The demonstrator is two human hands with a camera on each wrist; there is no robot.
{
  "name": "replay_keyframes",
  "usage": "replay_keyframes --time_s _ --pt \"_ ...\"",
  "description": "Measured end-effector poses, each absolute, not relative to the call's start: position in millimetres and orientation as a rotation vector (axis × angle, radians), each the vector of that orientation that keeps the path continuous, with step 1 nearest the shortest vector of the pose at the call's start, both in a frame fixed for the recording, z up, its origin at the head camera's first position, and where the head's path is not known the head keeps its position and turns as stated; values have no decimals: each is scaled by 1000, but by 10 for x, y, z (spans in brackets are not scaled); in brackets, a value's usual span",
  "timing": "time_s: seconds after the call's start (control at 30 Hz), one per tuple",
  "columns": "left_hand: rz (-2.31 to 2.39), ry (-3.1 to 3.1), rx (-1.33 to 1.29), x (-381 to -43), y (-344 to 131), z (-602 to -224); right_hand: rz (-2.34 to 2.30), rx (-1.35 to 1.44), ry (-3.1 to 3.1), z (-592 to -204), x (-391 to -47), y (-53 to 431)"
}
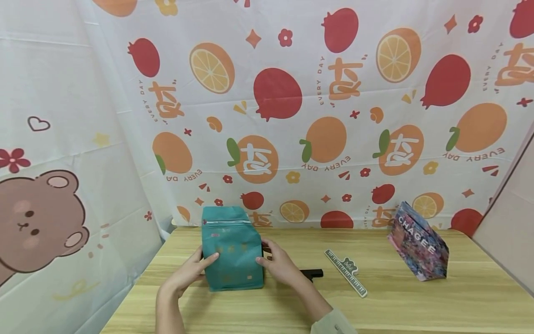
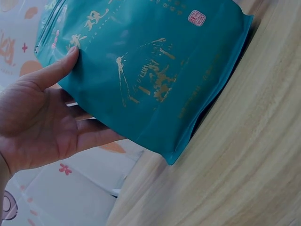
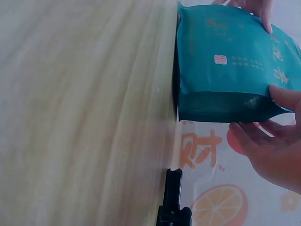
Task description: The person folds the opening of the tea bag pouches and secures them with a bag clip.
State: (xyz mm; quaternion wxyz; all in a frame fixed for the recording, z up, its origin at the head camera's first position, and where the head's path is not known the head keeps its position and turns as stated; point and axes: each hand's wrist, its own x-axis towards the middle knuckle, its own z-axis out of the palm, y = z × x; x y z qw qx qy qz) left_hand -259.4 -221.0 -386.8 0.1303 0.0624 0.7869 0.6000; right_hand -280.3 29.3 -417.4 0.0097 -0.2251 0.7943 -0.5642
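Observation:
A teal zip-top pouch with gold print stands upright on the table, its front toward me. My left hand holds its left side, thumb on the front and fingers behind. On the other side my right hand grips the edge in the same way, its fingers partly hidden behind the pouch. The left wrist view shows the thumb of the left hand pressed on the teal front. In the right wrist view, the right hand has its thumb on the front edge and its fingers round the back.
A black clip-like object lies just right of my right wrist, partly hidden by it. Beyond it is a ruler-shaped clip with piano-key markings. A patterned CHAGEE bag stands at the right. A fruit-print curtain hangs behind the wooden table.

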Motion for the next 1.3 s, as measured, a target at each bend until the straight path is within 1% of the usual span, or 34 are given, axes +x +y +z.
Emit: replay_keyframes --time_s 0.83,1.3 --pt "1746 2281 226 -2607 -2004 -3892 -1746 -695 2479 -4187 -2738 577" --pt "1756 2294 212 -2629 -1923 -3877 -1742 -715 2478 -4175 -2793 668"
